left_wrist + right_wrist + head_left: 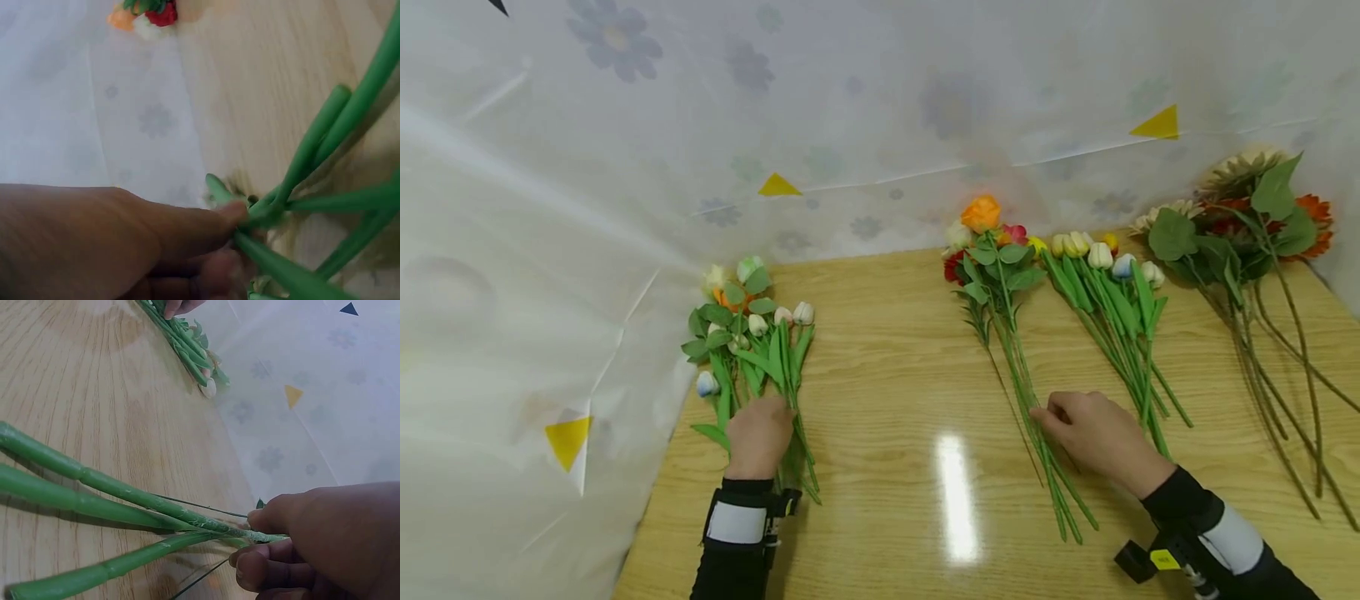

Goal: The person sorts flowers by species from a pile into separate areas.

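Note:
On the table's left side, my left hand grips the green stems of a mixed bunch of artificial flowers, with pale tulips, roses and leaves at its far end. In the left wrist view, the thumb presses on the stems. Right of the table's middle, my right hand holds the stems of a rose bunch between thumb and fingers. An orange rose tops that bunch, with red and white blooms around it. Up close, several thick green stems run into the fingers.
A bunch of tulips lies just right of the rose bunch. Farther right are large flowers with long brownish stems crossing the wooden table. A pale flower-printed sheet borders the table at the back and left.

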Action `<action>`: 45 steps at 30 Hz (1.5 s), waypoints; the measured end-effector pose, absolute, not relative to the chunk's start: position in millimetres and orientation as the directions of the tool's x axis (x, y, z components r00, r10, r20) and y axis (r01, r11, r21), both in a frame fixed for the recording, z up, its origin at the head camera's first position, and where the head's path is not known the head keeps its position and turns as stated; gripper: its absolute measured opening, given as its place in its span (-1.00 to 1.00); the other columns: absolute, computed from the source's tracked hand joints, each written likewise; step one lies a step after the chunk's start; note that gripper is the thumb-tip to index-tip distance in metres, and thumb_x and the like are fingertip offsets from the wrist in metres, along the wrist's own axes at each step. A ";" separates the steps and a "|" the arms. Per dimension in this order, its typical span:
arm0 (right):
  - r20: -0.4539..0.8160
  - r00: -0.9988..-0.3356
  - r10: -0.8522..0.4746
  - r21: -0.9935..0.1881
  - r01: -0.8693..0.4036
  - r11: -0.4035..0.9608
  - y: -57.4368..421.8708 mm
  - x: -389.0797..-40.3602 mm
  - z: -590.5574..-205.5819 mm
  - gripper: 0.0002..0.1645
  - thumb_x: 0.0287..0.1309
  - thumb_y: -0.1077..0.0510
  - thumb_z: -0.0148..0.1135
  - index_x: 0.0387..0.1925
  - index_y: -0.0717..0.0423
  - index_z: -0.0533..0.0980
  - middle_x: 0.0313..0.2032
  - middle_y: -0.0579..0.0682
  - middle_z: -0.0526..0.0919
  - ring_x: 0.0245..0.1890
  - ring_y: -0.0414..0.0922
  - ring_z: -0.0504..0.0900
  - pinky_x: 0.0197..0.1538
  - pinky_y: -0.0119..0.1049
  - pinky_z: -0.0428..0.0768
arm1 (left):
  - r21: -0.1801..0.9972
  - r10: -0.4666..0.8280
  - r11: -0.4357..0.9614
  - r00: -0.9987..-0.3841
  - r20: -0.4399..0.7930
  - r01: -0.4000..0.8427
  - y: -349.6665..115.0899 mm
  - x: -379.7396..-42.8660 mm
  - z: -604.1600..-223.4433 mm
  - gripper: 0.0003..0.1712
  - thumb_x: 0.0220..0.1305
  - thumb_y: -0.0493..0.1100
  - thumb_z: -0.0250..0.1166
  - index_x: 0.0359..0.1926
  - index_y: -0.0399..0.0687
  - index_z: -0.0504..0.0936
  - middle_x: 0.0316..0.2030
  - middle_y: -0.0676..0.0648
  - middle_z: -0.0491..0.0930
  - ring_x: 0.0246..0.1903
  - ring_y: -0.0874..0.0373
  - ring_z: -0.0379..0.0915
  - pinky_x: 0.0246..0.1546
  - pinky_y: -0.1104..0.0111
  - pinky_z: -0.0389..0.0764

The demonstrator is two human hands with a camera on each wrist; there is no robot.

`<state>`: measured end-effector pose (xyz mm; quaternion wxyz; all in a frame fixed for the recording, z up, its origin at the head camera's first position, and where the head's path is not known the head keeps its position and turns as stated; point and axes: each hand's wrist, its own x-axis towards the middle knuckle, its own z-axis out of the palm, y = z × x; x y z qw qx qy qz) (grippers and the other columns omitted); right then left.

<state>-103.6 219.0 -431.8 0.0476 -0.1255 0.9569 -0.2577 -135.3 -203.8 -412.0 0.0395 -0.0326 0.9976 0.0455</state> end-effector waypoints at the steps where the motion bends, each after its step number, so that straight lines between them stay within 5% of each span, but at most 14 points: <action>1: -0.024 -0.964 -0.266 -0.508 -0.217 0.834 219.1 -103.2 -431.8 -0.53 0.42 -0.01 0.17 -0.65 -0.06 0.35 -0.75 -0.16 0.20 -0.76 -0.25 0.16 -0.58 -0.40 0.13 | 0.110 -0.066 0.991 -0.995 -0.071 -0.074 -205.3 -135.3 -410.2 -0.42 0.38 -0.10 0.30 -0.79 -0.06 0.36 -0.85 0.06 0.06 -0.86 0.17 0.10 -0.78 0.39 0.05; 7: -0.016 -0.963 -0.268 -0.518 -0.222 0.826 220.6 -102.7 -430.5 -0.52 0.43 -0.02 0.16 -0.65 -0.06 0.35 -0.75 -0.16 0.20 -0.76 -0.26 0.16 -0.58 -0.40 0.12 | 0.293 -0.049 0.955 -0.998 0.042 -0.035 -209.2 -135.8 -399.0 -0.67 0.43 -0.09 0.25 -0.48 -0.15 0.55 -0.75 -0.07 0.39 -0.81 0.13 0.25 -0.77 0.37 0.17; 12: -0.017 -0.956 -0.294 -0.555 -0.235 0.798 218.0 -101.9 -426.4 -0.56 0.45 0.01 0.14 -0.60 -0.07 0.36 -0.73 -0.18 0.22 -0.75 -0.28 0.18 -0.57 -0.40 0.16 | 0.563 0.013 0.826 -0.999 -0.029 -0.006 -192.4 -139.3 -386.8 -0.74 0.46 -0.04 0.22 -0.15 -0.17 0.61 -0.40 -0.11 0.64 -0.67 0.12 0.39 -0.64 0.32 0.35; 18: 0.039 -0.909 -0.414 -0.704 -0.319 0.634 197.3 -96.5 -414.4 -0.76 0.44 0.06 0.15 -0.40 -0.01 0.54 -0.69 -0.27 0.27 -0.72 -0.37 0.19 -0.57 -0.42 0.24 | 0.824 0.202 0.561 -0.978 -0.045 0.078 -141.3 -139.1 -378.2 -0.85 0.41 -0.07 0.28 -0.17 -0.05 0.62 -0.35 -0.05 0.65 -0.50 -0.12 0.59 -0.58 0.32 0.55; 22: 0.020 -0.846 -0.533 -0.800 -0.334 0.499 180.8 -92.6 -408.5 -0.77 0.47 0.02 0.10 -0.18 0.06 0.59 -0.65 -0.29 0.38 -0.70 -0.38 0.26 -0.57 -0.41 0.33 | 0.904 0.374 0.409 -0.926 -0.043 0.123 -103.9 -136.0 -379.6 -0.86 0.39 -0.06 0.30 -0.16 -0.01 0.60 -0.34 -0.08 0.65 -0.49 -0.03 0.62 -0.51 0.24 0.64; 26: 0.035 -0.780 -0.625 -0.860 -0.343 0.379 168.2 -89.5 -406.5 -0.81 0.48 0.04 0.09 -0.11 0.03 0.56 -0.62 -0.21 0.47 -0.70 -0.41 0.30 -0.57 -0.44 0.37 | 0.933 0.470 0.321 -0.883 -0.009 0.161 -70.7 -132.2 -380.4 -0.84 0.37 -0.06 0.32 -0.15 -0.01 0.60 -0.43 -0.03 0.66 -0.56 0.15 0.60 -0.53 0.19 0.63; 33: 0.081 -0.754 -0.652 -0.889 -0.350 0.295 167.9 -85.1 -401.9 -0.76 0.50 0.12 0.06 -0.39 -0.06 0.46 -0.62 -0.11 0.49 -0.70 -0.43 0.24 -0.59 -0.46 0.31 | 0.936 0.527 0.249 -0.846 0.084 0.248 -43.6 -127.7 -378.6 -0.82 0.35 -0.10 0.33 -0.14 -0.08 0.61 -0.42 -0.01 0.67 -0.52 0.07 0.63 -0.50 0.26 0.65; 39: 0.123 -0.837 -0.534 -0.785 -0.411 0.463 201.2 -90.9 -396.4 -0.74 0.46 0.16 0.10 -0.43 -0.11 0.45 -0.63 -0.26 0.44 -0.72 -0.41 0.27 -0.60 -0.44 0.32 | 0.829 0.436 0.445 -0.891 0.130 0.339 -64.6 -131.3 -381.4 -0.75 0.43 -0.05 0.25 0.05 0.01 0.59 -0.15 0.04 0.66 -0.38 0.26 0.60 -0.44 0.43 0.62; 45: 0.145 -0.934 -0.325 -0.567 -0.348 0.747 265.1 -98.8 -396.6 -0.76 0.43 0.20 0.14 -0.43 -0.03 0.45 -0.67 -0.22 0.34 -0.75 -0.38 0.16 -0.63 -0.40 0.18 | 0.529 0.210 0.780 -0.936 0.282 0.334 -118.9 -138.1 -393.5 -0.77 0.38 -0.13 0.32 0.00 -0.07 0.63 -0.22 -0.03 0.68 -0.43 0.22 0.61 -0.50 0.41 0.56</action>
